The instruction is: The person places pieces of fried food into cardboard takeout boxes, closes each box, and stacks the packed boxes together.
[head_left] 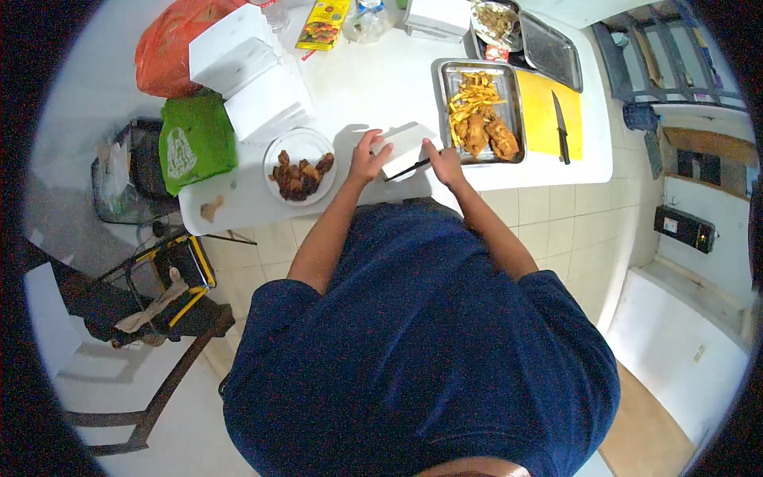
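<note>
A white table (373,83) with rounded corners stretches across the room over a floor of pale square tiles (556,207) with thin grout lines. White wall (83,83) rises at the far left. Beneath it lie a black crate (147,179), a yellow-and-black folding frame (208,262) and dark brown wooden furniture (159,389), only partly in view. On the right, a dark grey rack (632,60) stands in the upper corner; lower down, a black box (683,229) with a small lit spot is set against a white panel (715,199). A flat brown surface (648,417) fills the lower right. Pale light brightens tabletop and tiles, while darkness rings the round view.
</note>
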Tool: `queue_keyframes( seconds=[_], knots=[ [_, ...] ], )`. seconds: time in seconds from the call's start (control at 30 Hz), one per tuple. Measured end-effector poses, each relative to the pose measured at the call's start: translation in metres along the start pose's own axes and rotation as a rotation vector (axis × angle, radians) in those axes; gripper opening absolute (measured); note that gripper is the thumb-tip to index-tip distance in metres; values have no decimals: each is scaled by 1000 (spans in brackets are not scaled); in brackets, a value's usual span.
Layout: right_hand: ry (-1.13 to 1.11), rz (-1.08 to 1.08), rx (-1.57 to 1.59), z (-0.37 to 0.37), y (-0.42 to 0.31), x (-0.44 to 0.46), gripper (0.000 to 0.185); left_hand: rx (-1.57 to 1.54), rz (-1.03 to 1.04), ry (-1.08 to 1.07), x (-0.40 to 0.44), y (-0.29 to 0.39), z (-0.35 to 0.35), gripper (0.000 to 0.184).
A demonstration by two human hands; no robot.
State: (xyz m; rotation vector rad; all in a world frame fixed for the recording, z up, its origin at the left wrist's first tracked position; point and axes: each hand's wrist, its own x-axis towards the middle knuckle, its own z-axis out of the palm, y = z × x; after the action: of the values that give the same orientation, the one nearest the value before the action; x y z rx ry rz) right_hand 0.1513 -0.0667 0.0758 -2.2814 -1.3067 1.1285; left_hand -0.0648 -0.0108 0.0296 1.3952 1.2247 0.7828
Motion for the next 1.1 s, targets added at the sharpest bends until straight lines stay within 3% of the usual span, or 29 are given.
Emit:
queue_keyframes(
  seconds=[0.07,0.17,0.27,0.37,0.47,0.57,0.7,0.73,0.83,0.93,1.0,1.1],
  knots=[
    [-94,57,50,-7,1,-2,89,29,-72,-22,0,10,-4,57],
    [-38,80,138,-6,-6,-7,93,7,78,-180,3,7,-11,67],
    [-88,82,166,3,14,5,99,256,310,-350,-2,14,-23,83],
    [-184,143,47,-22,-14,-11,104,369,340,-437,-4,4,-29,101],
    [-61,68,93,-3,4,0,108,306,406,-279,-5,-14,-24,82],
    [-77,-155,184,9,22,17,114,-34,186,-187,-7,-13,-16,65],
    [-154,-356,451,1,21,16,114,-170,65,-136,-1,-15,-12,48],
    [-67,-470,280,5,27,23,103,-181,76,-145,2,-21,-13,46],
    [-11,-553,336,20,46,42,67,-197,93,-134,6,-24,-9,41],
    [-96,-511,248,24,56,64,48,-206,60,-102,7,-25,-7,39],
    [-25,-562,266,26,55,63,34,-212,12,-94,6,-27,-6,37],
    [-39,-537,302,15,39,50,30,-199,-48,-85,6,-26,-6,34]
  ],
)
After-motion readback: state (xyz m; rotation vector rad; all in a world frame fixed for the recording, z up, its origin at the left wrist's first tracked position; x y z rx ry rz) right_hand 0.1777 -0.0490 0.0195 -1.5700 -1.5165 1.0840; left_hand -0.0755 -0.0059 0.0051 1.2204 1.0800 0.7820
